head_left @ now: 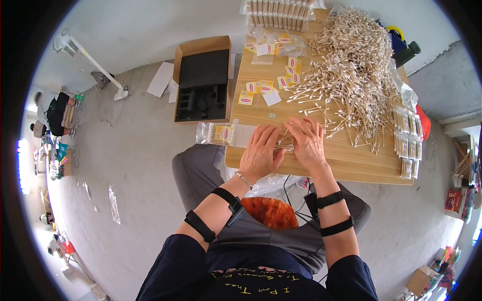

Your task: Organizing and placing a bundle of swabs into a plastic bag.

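Note:
At the table's near edge my left hand and my right hand face each other, fingers curled in around a small bunch of cotton swabs. The fingers partly hide the bunch, so how many swabs it has does not show. Just left of my left hand lies a clear bag of cotton swabs with a yellow label card, its pale plastic reaching toward that hand. Beyond my right hand, loose swabs spread out from a large heap of cotton swabs.
Yellow label cards lie scattered on the wooden table. Packed swab bags stand in rows at the right edge and the far end. On the floor at left sits an open cardboard box with black foam.

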Demonstrator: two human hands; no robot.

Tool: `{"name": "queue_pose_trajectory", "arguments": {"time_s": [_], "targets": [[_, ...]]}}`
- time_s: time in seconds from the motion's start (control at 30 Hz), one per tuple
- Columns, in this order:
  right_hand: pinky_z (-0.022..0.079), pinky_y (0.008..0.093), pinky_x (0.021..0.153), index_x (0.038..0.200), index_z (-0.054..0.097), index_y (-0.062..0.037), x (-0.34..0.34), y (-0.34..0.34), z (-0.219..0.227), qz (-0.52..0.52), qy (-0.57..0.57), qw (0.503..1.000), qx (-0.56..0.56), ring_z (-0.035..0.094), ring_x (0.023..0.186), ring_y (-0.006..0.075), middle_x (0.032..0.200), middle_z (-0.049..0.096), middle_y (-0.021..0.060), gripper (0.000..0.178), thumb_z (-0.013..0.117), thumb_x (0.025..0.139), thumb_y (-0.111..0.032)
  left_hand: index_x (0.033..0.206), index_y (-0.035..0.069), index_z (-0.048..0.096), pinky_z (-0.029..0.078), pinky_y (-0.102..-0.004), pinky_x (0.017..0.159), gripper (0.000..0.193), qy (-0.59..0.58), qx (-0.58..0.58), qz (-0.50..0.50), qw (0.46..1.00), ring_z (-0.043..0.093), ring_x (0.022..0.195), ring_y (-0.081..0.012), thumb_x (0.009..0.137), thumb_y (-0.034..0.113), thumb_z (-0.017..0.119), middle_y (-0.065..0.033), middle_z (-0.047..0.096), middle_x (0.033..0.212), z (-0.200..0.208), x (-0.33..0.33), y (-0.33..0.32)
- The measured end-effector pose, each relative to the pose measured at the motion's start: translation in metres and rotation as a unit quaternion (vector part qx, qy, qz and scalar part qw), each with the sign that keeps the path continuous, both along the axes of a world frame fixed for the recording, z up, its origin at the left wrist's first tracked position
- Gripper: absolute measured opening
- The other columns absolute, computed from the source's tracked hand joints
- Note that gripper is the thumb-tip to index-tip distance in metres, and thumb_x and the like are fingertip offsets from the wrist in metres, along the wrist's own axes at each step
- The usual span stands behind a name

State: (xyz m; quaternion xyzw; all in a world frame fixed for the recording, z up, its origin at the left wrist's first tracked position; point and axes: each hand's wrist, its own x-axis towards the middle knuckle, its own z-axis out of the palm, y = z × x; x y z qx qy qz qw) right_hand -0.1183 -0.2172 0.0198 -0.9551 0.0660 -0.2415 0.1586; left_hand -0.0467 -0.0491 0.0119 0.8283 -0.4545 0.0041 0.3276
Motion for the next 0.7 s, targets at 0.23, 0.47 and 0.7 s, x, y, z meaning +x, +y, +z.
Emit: {"name": "queue_pose_trajectory", "arguments": {"time_s": [0.23, 0.47, 0.7], "targets": [[0.043, 0.0448, 0.094, 0.095, 0.074, -0.0129, 0.006, -0.002, -0.012, -0.026, -0.001, 0.997, 0.077, 0.056, 0.105, 0.0282, 0.102, 0.066, 0.0007, 0.018, 0.073, 0.078, -0.006, 0.137, -0.001, 0.047, 0.033, -0.0504, 0.117, 0.064, 0.021, -0.007, 0.012, 1.000, 0.045, 0.131, -0.0409, 0.081, 0.020, 0.073, -0.0213, 0.052, 0.135, -0.001, 0.000, 0.001], [0.042, 0.0449, 0.093, 0.092, 0.072, -0.0127, 0.008, 0.009, -0.016, -0.064, -0.010, 0.997, 0.038, 0.056, 0.103, 0.0281, 0.098, 0.065, 0.0017, 0.014, 0.074, 0.078, -0.010, 0.143, 0.000, 0.043, 0.034, -0.0486, 0.117, 0.071, 0.032, -0.013, 0.034, 0.999, 0.043, 0.134, -0.0417, 0.082, 0.019, 0.073, -0.0222, 0.050, 0.139, 0.000, -0.004, -0.001], [0.041, 0.0455, 0.093, 0.101, 0.071, -0.0129, -0.013, 0.023, 0.002, -0.130, -0.022, 0.988, 0.085, 0.056, 0.107, 0.0287, 0.105, 0.064, 0.0020, 0.025, 0.074, 0.077, -0.007, 0.138, -0.001, 0.050, 0.032, -0.0473, 0.119, 0.063, -0.008, -0.013, 0.006, 1.000, 0.043, 0.137, -0.0373, 0.082, 0.017, 0.072, -0.0186, 0.050, 0.143, -0.004, 0.000, 0.004]]}}
